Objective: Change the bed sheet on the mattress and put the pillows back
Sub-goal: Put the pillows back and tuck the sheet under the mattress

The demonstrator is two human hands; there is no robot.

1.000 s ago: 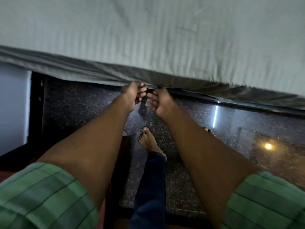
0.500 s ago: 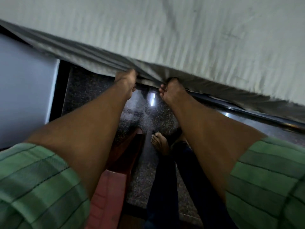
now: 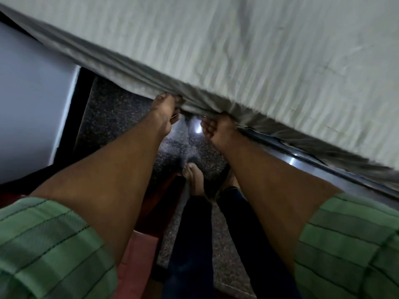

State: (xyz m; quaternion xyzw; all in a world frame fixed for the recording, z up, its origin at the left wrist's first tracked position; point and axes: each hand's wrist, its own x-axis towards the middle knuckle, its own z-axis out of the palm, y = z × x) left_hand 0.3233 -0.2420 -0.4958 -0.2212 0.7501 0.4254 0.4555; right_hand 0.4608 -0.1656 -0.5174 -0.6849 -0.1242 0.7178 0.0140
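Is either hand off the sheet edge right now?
No: the left hand and right hand both grip the hanging edge of the bed sheet at the mattress side.

Left hand fingertips: tucked under the hanging edge of the bed sheet, so the grip cannot be seen in full
Right hand fingertips: buried in the sheet's folds
Mattress: wholly covered by the sheet, cut off at the top and right edges
Right foot: mostly hidden behind the right forearm
Sleeves: cut off at the bottom edge
Sheet hem: blurred
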